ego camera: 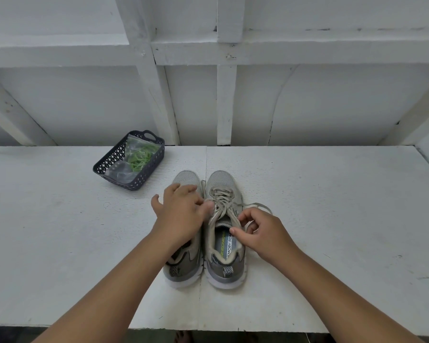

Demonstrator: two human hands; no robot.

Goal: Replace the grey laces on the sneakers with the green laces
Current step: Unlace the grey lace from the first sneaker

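Two sneakers (223, 229) on white table (332, 206)

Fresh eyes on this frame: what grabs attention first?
The pair of grey mesh sneakers at the centre of the white table, heels toward the camera. The left hand rests over the left shoe while the right hand pinches the grey lace. Back left, a dark lattice plastic basket holds bagged green laces.

Lighting: soft, even, cool daylight; no visible source. Shadows: faint, diffuse, close under the sneakers (208, 233) and the basket (129, 160). Glare: slight sheen on the clear bag (124, 167) inside the basket (no blown highlights). Blur: light motion softness on the left hand (181, 214). Distortion: wide-angle bowing of the wall beams (226, 95) and table (332, 219) edges toward the corners.
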